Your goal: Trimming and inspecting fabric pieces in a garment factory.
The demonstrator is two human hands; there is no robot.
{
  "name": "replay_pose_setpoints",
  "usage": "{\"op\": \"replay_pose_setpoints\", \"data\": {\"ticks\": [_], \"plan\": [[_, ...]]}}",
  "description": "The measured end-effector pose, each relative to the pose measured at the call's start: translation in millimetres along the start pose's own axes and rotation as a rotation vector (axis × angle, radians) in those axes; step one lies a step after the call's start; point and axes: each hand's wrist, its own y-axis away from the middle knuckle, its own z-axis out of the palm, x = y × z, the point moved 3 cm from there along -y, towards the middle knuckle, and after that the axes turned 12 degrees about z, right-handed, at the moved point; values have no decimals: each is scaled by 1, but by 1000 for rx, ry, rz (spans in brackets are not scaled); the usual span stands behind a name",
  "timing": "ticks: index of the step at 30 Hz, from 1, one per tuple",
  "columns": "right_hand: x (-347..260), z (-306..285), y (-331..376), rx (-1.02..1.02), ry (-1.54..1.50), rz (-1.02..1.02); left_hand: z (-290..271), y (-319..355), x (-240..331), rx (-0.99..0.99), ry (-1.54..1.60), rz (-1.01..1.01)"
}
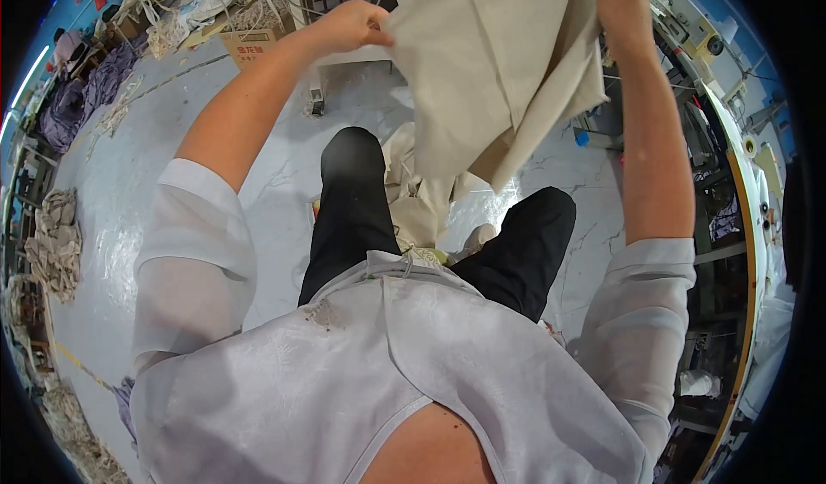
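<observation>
A beige fabric piece (482, 62) hangs spread in front of me, with a long crease or seam down its middle and a loose fold on its right side. My left hand (354, 26) pinches its left edge between thumb and fingers. At the top right, my right hand (621, 4) grips the other side, partly cut off by the picture's edge. Something small and dark shows by the right fingertips, too little to name. More beige fabric (415, 196) lies below, between my knees, partly hidden by the held piece.
A white table (361, 55) on a metal leg stands ahead. Beyond my left arm is a cardboard box (249, 47) near heaped cloth scraps. Sewing machines (701, 36) line a bench at right. Dark purple cloth (103, 80) and a beige heap (56, 243) lie at far left.
</observation>
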Motion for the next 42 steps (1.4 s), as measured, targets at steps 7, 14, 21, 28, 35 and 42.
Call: {"op": "replay_pose_setpoints", "data": {"ticks": [7, 14, 21, 28, 35, 42], "plan": [[60, -80, -53, -80, 407, 100, -48, -38, -11, 667, 743, -3], [55, -95, -34, -46, 158, 200, -115, -16, 63, 769, 591, 94], [-5, -77, 8, -252, -53, 156, -165, 72, 103, 651, 491, 142], [-40, 18, 44, -256, -121, 258, -169, 90, 66, 604, 163, -107], [139, 155, 100, -437, 238, 161, -4, 184, -158, 257, 699, 195], [123, 160, 289, -747, 96, 307, 142, 251, -94, 556, 1268, -632]]}}
